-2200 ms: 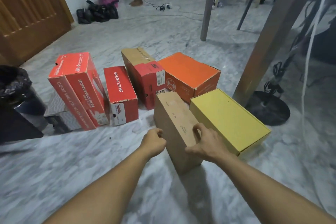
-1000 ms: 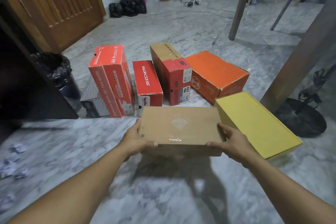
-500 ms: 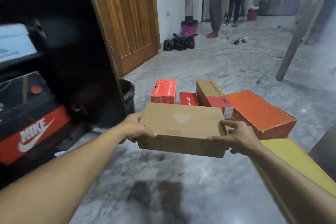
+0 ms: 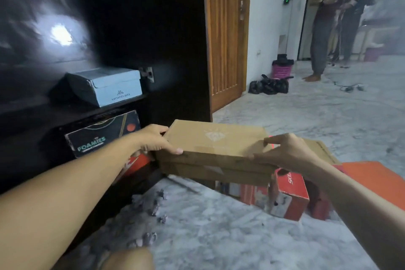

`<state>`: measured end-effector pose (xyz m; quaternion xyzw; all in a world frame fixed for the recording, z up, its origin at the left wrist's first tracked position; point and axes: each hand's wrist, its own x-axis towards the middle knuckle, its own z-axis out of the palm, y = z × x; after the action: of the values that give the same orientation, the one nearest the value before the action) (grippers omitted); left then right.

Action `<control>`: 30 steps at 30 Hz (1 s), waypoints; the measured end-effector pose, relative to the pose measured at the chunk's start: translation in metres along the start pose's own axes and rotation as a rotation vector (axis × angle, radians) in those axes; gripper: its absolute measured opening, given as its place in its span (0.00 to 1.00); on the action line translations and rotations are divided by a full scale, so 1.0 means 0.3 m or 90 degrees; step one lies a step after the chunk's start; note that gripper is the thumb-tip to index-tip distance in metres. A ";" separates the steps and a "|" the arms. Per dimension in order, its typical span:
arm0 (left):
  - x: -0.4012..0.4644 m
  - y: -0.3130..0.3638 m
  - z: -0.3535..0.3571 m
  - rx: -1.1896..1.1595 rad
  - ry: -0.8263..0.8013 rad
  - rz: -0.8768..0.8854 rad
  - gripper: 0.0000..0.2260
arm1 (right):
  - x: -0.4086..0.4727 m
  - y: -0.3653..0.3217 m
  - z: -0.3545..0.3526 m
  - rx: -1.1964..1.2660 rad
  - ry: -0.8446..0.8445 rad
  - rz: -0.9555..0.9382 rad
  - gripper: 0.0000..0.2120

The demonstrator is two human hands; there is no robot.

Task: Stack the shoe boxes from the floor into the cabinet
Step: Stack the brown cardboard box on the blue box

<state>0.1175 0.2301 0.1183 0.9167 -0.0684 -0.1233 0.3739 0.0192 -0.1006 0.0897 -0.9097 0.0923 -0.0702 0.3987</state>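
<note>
- Both hands clamp the brown box (image 4: 215,149) by its short ends: left hand (image 4: 154,140) with thumb curled over the lid, right hand (image 4: 285,149) likewise.
- It hangs off the floor, just beside the dark cabinet (image 4: 140,28).
- Carrying step, it seems; next, slide it level onto a shelf, near the pale blue box (image 4: 105,85) or black box (image 4: 103,132).
- Red boxes (image 4: 289,193) wait on the floor.
</note>
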 end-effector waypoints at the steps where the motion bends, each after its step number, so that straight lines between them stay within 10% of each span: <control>1: -0.013 -0.013 -0.052 0.001 0.018 0.002 0.31 | 0.018 -0.053 0.014 0.003 0.000 -0.009 0.34; 30: 0.164 -0.265 -1.164 -0.180 0.371 -0.056 0.35 | 0.588 -1.208 0.488 0.082 0.037 -0.227 0.36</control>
<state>0.2643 0.5094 0.2949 0.8545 0.0986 0.1197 0.4958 0.2608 0.2054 0.2684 -0.8818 -0.0637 -0.1717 0.4346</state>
